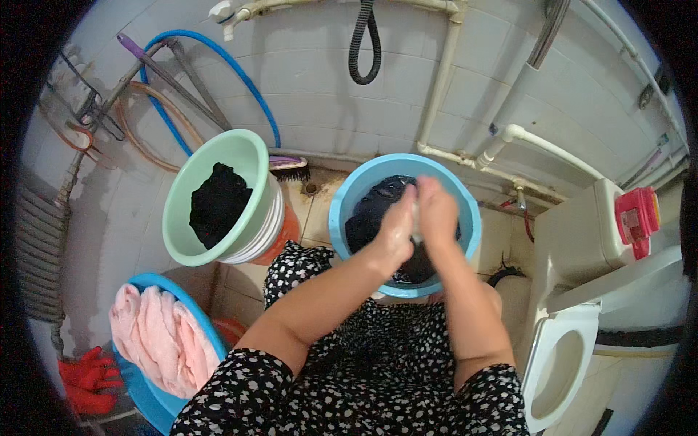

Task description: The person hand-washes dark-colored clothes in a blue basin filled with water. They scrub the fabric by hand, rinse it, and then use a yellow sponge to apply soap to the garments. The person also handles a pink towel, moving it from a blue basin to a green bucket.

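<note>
Over a round light-blue basin (339, 218), my left hand (396, 224) and my right hand (438, 214) are pressed together palm to palm, fingers pointing away from me. A sliver of something pale shows between them, too blurred to name. My right hand is smeared by motion. Wet-looking dark cloth (369, 211) lies in the basin beneath my hands, which partly cover it.
Left of the basin, a pale green basin (177, 232) with black cloth (218, 206) rests on a white bucket (263, 236). Pink fabric (163, 334) fills another blue basin (142, 389) near red gloves (91, 378). A scrub brush (289, 167) lies by the wall; a toilet (563, 363) stands right.
</note>
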Available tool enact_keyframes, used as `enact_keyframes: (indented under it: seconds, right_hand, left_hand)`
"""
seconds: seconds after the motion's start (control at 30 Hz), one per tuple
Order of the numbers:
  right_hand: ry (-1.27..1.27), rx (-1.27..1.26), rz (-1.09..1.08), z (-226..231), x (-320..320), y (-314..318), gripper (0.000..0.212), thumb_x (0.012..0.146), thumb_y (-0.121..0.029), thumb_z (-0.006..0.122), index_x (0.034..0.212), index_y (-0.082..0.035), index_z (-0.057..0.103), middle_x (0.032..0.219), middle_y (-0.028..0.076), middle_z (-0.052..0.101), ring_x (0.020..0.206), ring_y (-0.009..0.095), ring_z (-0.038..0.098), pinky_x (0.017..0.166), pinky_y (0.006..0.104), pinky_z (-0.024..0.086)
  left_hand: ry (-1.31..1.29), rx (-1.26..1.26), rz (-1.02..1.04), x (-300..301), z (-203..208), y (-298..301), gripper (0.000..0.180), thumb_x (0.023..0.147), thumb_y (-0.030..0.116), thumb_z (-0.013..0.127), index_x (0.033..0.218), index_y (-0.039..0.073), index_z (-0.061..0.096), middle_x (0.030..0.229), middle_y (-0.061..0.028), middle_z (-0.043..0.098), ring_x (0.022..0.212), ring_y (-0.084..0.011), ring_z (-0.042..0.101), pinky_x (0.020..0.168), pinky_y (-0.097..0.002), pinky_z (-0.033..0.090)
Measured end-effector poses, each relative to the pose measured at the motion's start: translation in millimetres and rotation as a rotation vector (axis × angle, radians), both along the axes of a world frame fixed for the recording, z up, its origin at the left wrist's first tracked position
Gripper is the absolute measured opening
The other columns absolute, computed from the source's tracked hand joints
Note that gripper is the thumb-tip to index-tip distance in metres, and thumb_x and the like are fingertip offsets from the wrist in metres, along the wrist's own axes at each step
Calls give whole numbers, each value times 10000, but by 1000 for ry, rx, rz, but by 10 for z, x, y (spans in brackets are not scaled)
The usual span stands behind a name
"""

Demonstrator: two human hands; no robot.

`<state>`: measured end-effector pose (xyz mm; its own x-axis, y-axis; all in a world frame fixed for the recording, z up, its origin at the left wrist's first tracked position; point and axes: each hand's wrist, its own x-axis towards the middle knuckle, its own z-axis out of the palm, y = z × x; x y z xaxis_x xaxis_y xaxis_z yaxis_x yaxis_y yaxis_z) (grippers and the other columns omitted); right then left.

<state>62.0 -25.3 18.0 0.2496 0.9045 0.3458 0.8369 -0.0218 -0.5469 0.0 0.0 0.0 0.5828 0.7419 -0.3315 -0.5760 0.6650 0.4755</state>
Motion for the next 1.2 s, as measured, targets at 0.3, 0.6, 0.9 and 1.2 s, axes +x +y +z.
enact_keyframes:
  seconds: [0.3,0.6,0.9,1.2]
  right_hand:
    - [172,-112,-129,191,167,-22,261,889,-338,435,901,-87,504,783,200,620,755,406,591,680,495,454]
    - [180,-118,-106,304,89,-67,249,888,-275,456,825,-46,530,732,217,605,694,402,593,630,488,460]
    - [248,15,-59,159,128,-3,179,866,-207,468,994,-130,567,747,199,620,708,396,599,622,482,464]
    - [271,0,-135,341,102,-16,184,876,-194,482,971,-76,587,829,197,622,786,374,603,694,424,473]
  left_hand:
    - [116,24,-33,31,208,-162,409,927,422,392,1070,72,547,1041,-75,579,966,-187,526,882,-362,394]
    - [-23,33,-58,-35,168,-187,371,924,401,419,1090,86,521,1032,-45,568,967,-171,522,858,-346,394]
    - [18,4,-15,9,117,-209,315,915,346,450,1089,92,517,1059,-65,584,986,-172,541,844,-331,429]
    - [28,52,-84,-34,133,-234,329,936,330,387,1121,85,504,1055,-49,566,972,-183,530,840,-340,408]
